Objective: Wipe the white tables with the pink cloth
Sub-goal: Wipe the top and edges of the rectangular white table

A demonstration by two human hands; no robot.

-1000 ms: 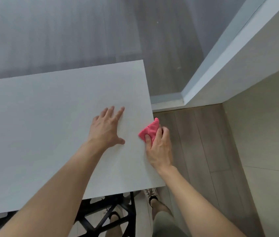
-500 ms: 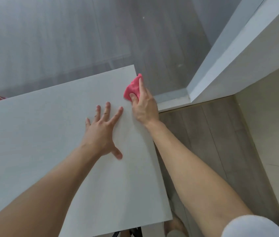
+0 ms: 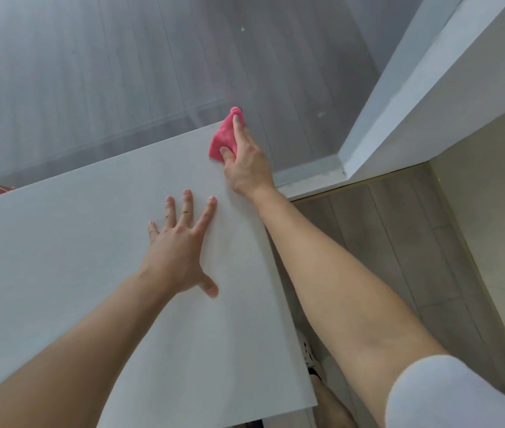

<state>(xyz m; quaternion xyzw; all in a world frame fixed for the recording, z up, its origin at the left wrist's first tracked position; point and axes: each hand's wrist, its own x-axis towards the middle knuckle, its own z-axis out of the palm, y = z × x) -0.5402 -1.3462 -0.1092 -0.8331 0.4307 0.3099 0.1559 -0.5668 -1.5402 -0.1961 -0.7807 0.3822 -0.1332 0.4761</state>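
Right grip (image 3: 245,162) pinches the bunched pink cloth (image 3: 224,140) at the white surface (image 3: 90,242) corner; left grip (image 3: 180,251) lies flat, released. Soft, light cloth: likely best gathered under the fingers.

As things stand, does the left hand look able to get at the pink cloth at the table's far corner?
Probably yes. The left hand lies flat and open on the white table, with bare tabletop between it and the pink cloth. But the right hand already presses on the cloth and would have to release it.
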